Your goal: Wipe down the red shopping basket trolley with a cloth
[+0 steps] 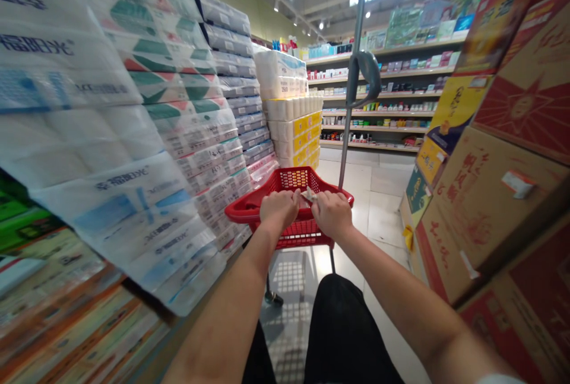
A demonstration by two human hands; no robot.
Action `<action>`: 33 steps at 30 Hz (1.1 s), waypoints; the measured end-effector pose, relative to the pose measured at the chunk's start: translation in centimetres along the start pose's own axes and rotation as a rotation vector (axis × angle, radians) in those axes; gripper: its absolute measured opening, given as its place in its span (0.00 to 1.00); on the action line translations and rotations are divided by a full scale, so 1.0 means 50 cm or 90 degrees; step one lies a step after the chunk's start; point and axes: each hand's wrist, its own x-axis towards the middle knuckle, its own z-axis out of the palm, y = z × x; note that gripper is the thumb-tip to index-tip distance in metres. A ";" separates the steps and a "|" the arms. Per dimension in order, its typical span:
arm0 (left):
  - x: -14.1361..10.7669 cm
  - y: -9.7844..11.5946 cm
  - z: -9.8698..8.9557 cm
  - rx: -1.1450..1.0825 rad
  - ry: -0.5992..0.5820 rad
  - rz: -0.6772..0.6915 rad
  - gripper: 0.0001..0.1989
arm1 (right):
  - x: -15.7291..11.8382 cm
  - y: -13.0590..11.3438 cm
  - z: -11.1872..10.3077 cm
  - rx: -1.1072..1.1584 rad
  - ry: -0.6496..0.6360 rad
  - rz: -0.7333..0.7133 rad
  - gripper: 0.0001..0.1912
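Note:
A red plastic shopping cart [244, 210] stands in front of me, its lattice basket on thin legs with casters. My left hand [280, 212] is closed over the near rim of the cart, knuckles up. On the same rim, to the right, my right hand [332, 213] is closed too. Between the two hands shows a small pale crumpled piece [309, 195], like paper or a wrapper; which hand touches it, I cannot tell. From the cart's right side rises a tall grey pole [348, 135] with a looped grey handle [366, 79].
Stacked packs of toilet rolls [129, 188] wall the aisle on the left. Cardboard cartons [499, 206] are piled on the right. Shelves of small goods [378, 114] stand ahead across the pale tiled floor [378, 218].

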 end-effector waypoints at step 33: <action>-0.012 -0.022 -0.016 -0.055 -0.035 0.036 0.32 | -0.039 0.060 -0.045 0.006 0.006 -0.047 0.15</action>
